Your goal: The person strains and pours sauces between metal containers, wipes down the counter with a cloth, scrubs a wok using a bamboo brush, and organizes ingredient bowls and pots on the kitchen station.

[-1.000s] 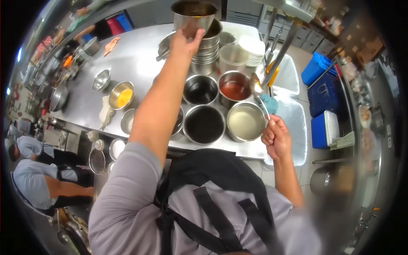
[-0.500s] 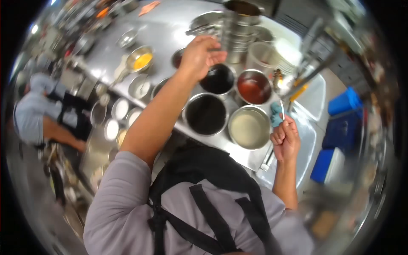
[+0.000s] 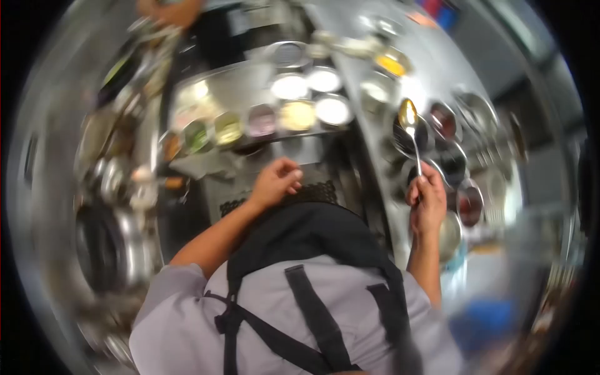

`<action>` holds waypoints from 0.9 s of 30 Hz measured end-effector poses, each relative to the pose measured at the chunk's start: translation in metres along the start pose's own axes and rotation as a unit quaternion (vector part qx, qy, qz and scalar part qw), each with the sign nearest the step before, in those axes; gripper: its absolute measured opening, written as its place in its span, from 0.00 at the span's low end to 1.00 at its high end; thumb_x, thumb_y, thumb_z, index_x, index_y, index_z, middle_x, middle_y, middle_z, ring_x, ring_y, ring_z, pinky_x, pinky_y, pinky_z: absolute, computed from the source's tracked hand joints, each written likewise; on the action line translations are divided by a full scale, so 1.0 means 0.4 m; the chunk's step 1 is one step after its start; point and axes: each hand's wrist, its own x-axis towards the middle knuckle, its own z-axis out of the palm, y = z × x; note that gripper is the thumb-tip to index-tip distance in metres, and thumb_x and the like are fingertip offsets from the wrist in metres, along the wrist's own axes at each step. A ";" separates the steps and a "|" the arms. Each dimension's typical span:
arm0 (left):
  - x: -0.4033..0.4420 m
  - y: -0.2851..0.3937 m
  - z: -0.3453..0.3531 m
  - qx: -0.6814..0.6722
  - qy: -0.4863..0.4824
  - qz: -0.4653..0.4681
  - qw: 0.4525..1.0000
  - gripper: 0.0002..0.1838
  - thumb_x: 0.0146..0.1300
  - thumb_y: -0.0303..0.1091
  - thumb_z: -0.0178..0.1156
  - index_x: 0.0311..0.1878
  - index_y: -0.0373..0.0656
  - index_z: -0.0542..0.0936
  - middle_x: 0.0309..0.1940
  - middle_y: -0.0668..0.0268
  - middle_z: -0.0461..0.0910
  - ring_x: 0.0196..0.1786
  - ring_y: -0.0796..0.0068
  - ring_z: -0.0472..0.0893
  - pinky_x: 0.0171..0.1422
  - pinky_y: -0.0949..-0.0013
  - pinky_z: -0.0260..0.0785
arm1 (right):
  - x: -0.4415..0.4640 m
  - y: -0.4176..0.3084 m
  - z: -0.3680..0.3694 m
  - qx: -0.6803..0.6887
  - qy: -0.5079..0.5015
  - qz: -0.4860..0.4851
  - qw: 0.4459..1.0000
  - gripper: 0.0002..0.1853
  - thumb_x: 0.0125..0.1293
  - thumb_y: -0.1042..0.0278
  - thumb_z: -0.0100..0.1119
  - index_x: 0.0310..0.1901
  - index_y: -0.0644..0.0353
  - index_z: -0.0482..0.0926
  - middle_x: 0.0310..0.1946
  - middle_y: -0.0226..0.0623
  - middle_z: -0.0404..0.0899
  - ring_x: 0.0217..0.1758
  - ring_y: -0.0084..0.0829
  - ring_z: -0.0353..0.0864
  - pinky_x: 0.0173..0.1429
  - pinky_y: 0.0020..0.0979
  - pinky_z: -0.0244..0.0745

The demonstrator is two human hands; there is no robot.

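- Fingers of the right hand closed around the handle of a metal spoon, bowl end pointing away from the wearer.
- Left hand, well left of the spoon: fingers loosely half-curled, nothing seen in them.
- Done, as judged: spoon already taken up. Its bowl looks golden; sauce or reflection, cannot tell.
- Left, as judged: any load on the spoon not yet put down; no tub being touched.
- Left of the spoon: tubs of pale yellow and green food.
- Right of the spoon, nearer the wearer: pot of red sauce. Fill changes unreadable; view blurred.
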 end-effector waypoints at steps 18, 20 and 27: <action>-1.000 -0.202 -0.736 -0.007 0.643 0.087 0.761 0.12 0.64 0.33 0.65 0.49 0.41 0.81 0.32 0.71 0.79 0.33 0.83 0.77 0.37 0.76 0.71 | -0.378 0.444 1.464 -0.210 -0.630 0.100 0.741 0.08 0.69 0.72 0.51 0.45 0.63 0.77 0.23 0.29 0.74 0.23 0.20 0.69 0.27 0.21 0.63; -1.082 -0.227 -0.714 0.121 0.708 0.043 0.694 0.17 0.63 0.35 0.66 0.53 0.40 0.79 0.41 0.64 0.78 0.40 0.73 0.79 0.47 0.70 0.73 | -0.451 0.500 1.644 -0.266 -0.706 -0.002 0.656 0.09 0.68 0.70 0.52 0.45 0.61 0.78 0.24 0.28 0.75 0.24 0.21 0.70 0.29 0.23 0.65; -1.169 -0.367 -0.597 0.208 0.729 -0.436 0.485 0.38 0.51 0.42 0.72 0.65 0.46 0.68 0.54 0.44 0.65 0.54 0.41 0.72 0.59 0.54 0.69 | -0.743 0.804 2.175 -0.253 -0.767 -0.475 0.350 0.10 0.64 0.63 0.58 0.42 0.58 0.82 0.30 0.43 0.83 0.36 0.41 0.84 0.42 0.37 0.77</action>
